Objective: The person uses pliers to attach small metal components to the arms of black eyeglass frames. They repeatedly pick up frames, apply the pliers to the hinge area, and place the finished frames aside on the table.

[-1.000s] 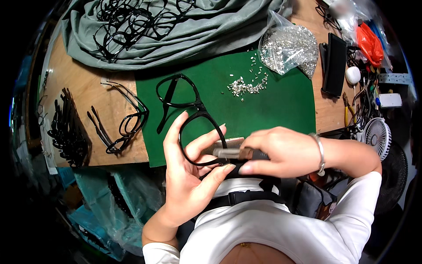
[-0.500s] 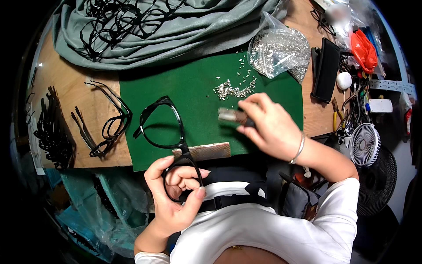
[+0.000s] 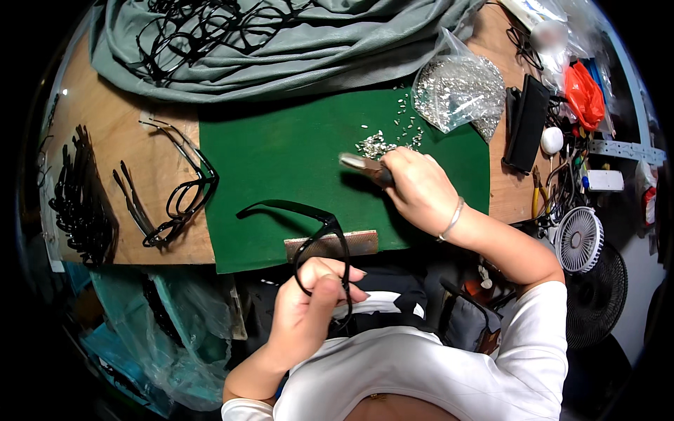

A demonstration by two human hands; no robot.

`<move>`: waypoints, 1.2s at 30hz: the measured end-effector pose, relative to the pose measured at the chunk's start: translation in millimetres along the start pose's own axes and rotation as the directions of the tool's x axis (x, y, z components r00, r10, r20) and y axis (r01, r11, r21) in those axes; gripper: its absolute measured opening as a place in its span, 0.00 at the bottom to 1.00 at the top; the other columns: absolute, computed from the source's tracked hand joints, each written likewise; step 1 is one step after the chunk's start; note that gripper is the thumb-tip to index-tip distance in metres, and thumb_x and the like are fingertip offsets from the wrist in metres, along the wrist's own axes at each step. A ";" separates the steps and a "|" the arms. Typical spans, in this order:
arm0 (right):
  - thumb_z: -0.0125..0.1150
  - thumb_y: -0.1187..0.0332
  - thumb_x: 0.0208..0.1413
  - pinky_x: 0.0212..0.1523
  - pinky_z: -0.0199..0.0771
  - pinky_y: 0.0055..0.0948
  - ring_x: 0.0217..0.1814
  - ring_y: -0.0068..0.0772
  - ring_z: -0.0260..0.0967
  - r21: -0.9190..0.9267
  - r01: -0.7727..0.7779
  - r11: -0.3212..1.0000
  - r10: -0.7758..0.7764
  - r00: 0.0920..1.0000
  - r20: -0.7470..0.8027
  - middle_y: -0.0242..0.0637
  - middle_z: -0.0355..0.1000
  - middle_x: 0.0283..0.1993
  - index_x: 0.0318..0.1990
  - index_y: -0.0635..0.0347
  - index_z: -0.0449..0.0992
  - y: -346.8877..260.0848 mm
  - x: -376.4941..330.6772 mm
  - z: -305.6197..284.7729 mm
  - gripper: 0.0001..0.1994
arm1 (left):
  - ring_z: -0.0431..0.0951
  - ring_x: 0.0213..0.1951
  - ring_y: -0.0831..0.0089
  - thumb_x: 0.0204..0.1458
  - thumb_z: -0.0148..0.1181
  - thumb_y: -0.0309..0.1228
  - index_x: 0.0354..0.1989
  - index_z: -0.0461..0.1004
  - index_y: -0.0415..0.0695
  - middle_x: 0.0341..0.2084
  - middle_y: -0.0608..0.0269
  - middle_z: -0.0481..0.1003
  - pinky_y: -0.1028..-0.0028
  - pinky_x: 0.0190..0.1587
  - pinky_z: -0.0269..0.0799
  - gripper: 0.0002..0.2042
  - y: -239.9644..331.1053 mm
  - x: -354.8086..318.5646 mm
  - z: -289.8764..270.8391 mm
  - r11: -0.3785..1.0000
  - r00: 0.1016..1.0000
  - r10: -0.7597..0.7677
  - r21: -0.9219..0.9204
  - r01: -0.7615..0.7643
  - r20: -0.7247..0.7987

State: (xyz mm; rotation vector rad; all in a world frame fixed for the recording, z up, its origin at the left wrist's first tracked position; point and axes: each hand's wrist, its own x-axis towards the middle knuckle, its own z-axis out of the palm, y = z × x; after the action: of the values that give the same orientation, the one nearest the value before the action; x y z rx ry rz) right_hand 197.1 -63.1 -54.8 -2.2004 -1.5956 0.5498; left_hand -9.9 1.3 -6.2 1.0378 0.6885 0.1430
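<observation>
My left hand (image 3: 305, 302) is closed on a black eyeglass frame (image 3: 345, 252), held over the near edge of the green mat (image 3: 281, 154). One temple of the frame points out to the left above the mat; the fingers hide part of a rim. My right hand (image 3: 421, 189) grips a short hand tool (image 3: 361, 165) with a bright metal tip, a brownish middle and a dark handle; its exact kind is hard to make out. The tip points left, just short of a small pile of tiny silver metal pieces (image 3: 375, 144). A flat, rough-faced metal block (image 3: 361, 243) lies at the mat's near edge.
A clear bag (image 3: 460, 91) of silver pieces lies at the mat's far right. Black frames rest on grey cloth (image 3: 295, 77) behind. More glasses (image 3: 186, 196) and a dark bundle of temples (image 3: 81, 203) stand left. A black case (image 3: 526, 126), pliers (image 3: 537, 193) and a fan (image 3: 580, 238) are right.
The eyeglass frame has been turned in my left hand, so a temple now swings out over the mat. My right hand has shifted slightly with the tool, closer to the silver pile.
</observation>
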 end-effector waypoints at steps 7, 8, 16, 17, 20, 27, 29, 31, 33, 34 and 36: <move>0.56 0.71 0.46 0.27 0.64 0.26 0.25 0.31 0.64 0.800 -0.244 0.548 0.184 0.968 0.169 0.39 0.64 0.24 0.30 0.65 0.67 -55.6 -23.2 -18.8 0.07 | 0.74 0.32 0.71 0.49 0.43 0.17 0.54 0.46 0.37 0.37 0.49 0.67 0.78 0.37 0.70 0.23 -13.2 6.0 19.3 0.984 0.982 0.180 0.029 -0.178 -0.050; 0.55 0.70 0.48 0.26 0.63 0.23 0.24 0.23 0.61 0.830 -0.218 0.513 0.206 0.970 0.128 0.36 0.64 0.24 0.30 0.65 0.67 -61.2 -22.7 -16.8 0.07 | 0.74 0.33 0.71 0.48 0.44 0.15 0.54 0.45 0.38 0.39 0.49 0.67 0.78 0.38 0.69 0.25 -17.0 5.9 20.7 0.980 0.978 0.200 0.024 -0.199 -0.051; 0.54 0.66 0.51 0.23 0.60 0.16 0.23 0.13 0.59 0.884 -0.464 0.062 0.176 0.877 0.448 0.28 0.64 0.22 0.29 0.62 0.65 -58.6 -19.0 -17.2 0.09 | 0.74 0.32 0.72 0.46 0.45 0.14 0.53 0.48 0.38 0.37 0.50 0.67 0.79 0.35 0.71 0.24 -8.2 5.6 23.4 0.988 0.988 0.153 0.001 -0.153 -0.031; 0.54 0.65 0.51 0.23 0.60 0.16 0.23 0.13 0.58 0.857 -0.514 0.046 0.134 0.853 0.505 0.28 0.63 0.22 0.29 0.61 0.65 -54.4 -17.4 -20.4 0.09 | 0.74 0.32 0.73 0.47 0.45 0.14 0.53 0.47 0.37 0.37 0.51 0.67 0.79 0.36 0.70 0.24 -2.4 5.5 22.8 0.996 0.997 0.081 -0.047 -0.081 0.000; 0.54 0.64 0.51 0.23 0.58 0.15 0.22 0.14 0.58 0.814 -0.581 -0.003 0.083 0.811 0.580 0.27 0.63 0.22 0.29 0.61 0.66 -58.0 -15.8 -35.7 0.10 | 0.73 0.32 0.75 0.47 0.44 0.14 0.55 0.44 0.38 0.38 0.52 0.67 0.79 0.36 0.69 0.26 6.3 1.6 10.4 0.991 0.992 -0.014 -0.133 0.032 0.129; 0.54 0.58 0.51 0.12 0.46 0.11 0.14 0.09 0.50 0.715 -0.688 -0.120 -0.029 0.723 0.690 0.23 0.61 0.21 0.27 0.57 0.66 -58.8 -18.1 -34.2 0.12 | 0.73 0.33 0.74 0.48 0.44 0.15 0.55 0.45 0.40 0.39 0.52 0.67 0.78 0.37 0.69 0.25 21.8 -7.1 7.2 0.960 0.978 -0.049 -0.260 0.101 0.202; 0.54 0.58 0.51 0.12 0.46 0.11 0.14 0.09 0.50 0.717 -0.682 -0.141 -0.055 0.729 0.683 0.23 0.61 0.20 0.27 0.57 0.66 -59.1 -18.1 -34.7 0.12 | 0.73 0.34 0.74 0.48 0.44 0.15 0.55 0.45 0.40 0.39 0.52 0.67 0.78 0.37 0.69 0.25 20.4 -7.7 5.6 0.958 0.976 -0.039 -0.271 0.098 0.215; 0.54 0.59 0.51 0.13 0.47 0.12 0.15 0.09 0.50 0.720 -0.686 -0.104 -0.052 0.726 0.685 0.23 0.60 0.20 0.27 0.58 0.66 -58.0 -18.5 -35.7 0.12 | 0.74 0.32 0.72 0.47 0.45 0.14 0.54 0.46 0.39 0.39 0.51 0.67 0.77 0.36 0.70 0.25 20.5 -8.6 6.0 0.952 0.980 -0.051 -0.287 0.106 0.194; 0.54 0.59 0.51 0.15 0.49 0.12 0.17 0.10 0.51 0.736 -0.673 -0.073 -0.034 0.740 0.672 0.23 0.60 0.21 0.28 0.58 0.66 -57.9 -19.4 -36.0 0.12 | 0.75 0.29 0.69 0.43 0.46 0.12 0.52 0.49 0.37 0.37 0.48 0.67 0.76 0.33 0.72 0.25 22.9 -8.8 9.1 0.943 0.986 -0.086 -0.308 0.127 0.143; 0.54 0.60 0.51 0.17 0.50 0.13 0.18 0.10 0.51 0.751 -0.658 -0.060 -0.019 0.753 0.658 0.23 0.60 0.21 0.28 0.58 0.66 -58.3 -20.0 -35.9 0.11 | 0.74 0.31 0.71 0.45 0.46 0.13 0.53 0.47 0.38 0.38 0.49 0.67 0.77 0.34 0.71 0.25 21.6 -9.0 8.4 0.949 0.984 -0.071 -0.292 0.117 0.163; 0.56 0.61 0.50 0.20 0.52 0.13 0.21 0.11 0.53 0.772 -0.635 -0.031 0.011 0.772 0.636 0.23 0.60 0.22 0.29 0.58 0.65 -61.1 -18.9 -38.8 0.11 | 0.73 0.33 0.75 0.49 0.44 0.16 0.55 0.44 0.40 0.39 0.52 0.67 0.79 0.37 0.69 0.25 17.3 -9.5 6.2 0.960 0.978 -0.041 -0.263 0.095 0.203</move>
State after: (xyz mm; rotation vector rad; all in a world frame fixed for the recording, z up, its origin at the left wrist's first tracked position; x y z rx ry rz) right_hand 162.1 -65.8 11.2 -1.1833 -0.2215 1.8034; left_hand -10.2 1.6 14.5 0.7514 0.5081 0.0714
